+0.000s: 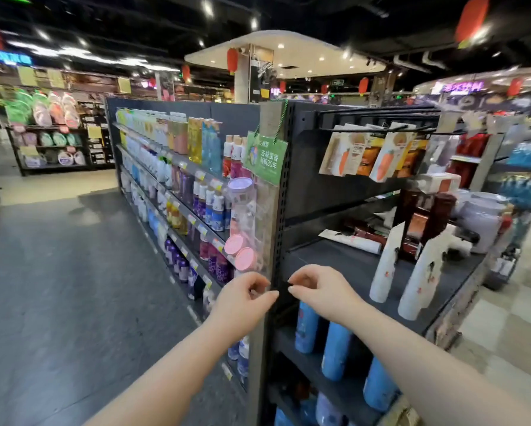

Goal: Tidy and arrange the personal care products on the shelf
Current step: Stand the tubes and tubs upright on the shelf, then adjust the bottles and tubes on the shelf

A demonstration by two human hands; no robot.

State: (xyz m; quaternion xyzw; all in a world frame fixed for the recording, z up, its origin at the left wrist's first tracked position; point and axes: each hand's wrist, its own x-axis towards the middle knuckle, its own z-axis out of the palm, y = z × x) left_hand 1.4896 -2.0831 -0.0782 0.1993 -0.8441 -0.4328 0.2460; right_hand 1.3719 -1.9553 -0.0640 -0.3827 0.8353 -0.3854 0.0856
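Left hand point(242, 299), right hand point(318, 292) close together at shelf post point(278, 235), fingers curled, can't tell if pinching anything; pink-lidded jars point(241, 252) in clear strip point(258, 210) at 11 o'clock.

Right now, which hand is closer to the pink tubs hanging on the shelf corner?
Left. The left hand is just below the pink tubs; the right hand is farther off, lower right, past the shelf post.
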